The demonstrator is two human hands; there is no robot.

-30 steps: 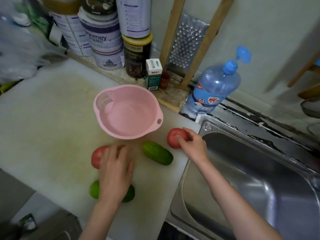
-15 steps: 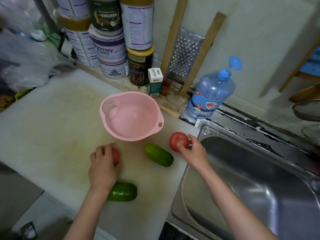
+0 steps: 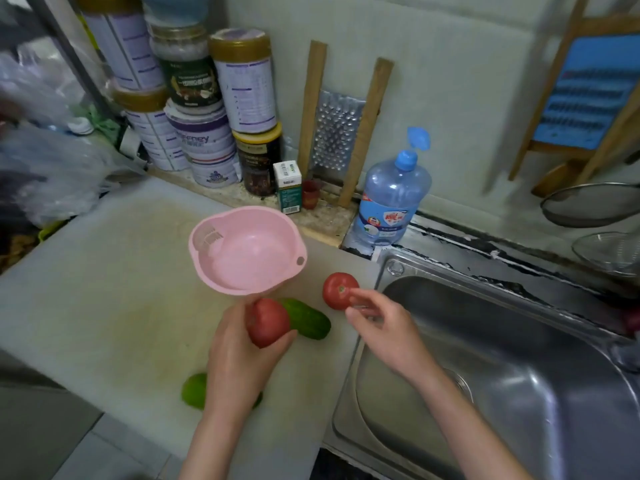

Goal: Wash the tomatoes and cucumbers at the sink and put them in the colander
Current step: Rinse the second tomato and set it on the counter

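At the near edge of the bench (image 3: 104, 289), a cucumber (image 3: 194, 391) is lying partly hidden under the left forearm. Just beyond it, the left hand (image 3: 239, 355) is holding a tomato (image 3: 266, 322) off the bench, its fingers (image 3: 239, 317) wrapping round the fruit. A second cucumber (image 3: 310, 318) is lying on the bench right behind that tomato. The right hand (image 3: 384, 327) is reaching across the sink (image 3: 519, 375) corner, its fingers (image 3: 360, 299) loosely curling and touching a second tomato (image 3: 339, 291) at the bench's edge. Whether they are gripping it, I cannot tell. Farther back, the pink colander (image 3: 298, 244) is sitting on the bench with nothing inside. A bottle (image 3: 393, 195), a grater (image 3: 337, 133) and stacked tins (image 3: 207, 147) are standing along the wall.
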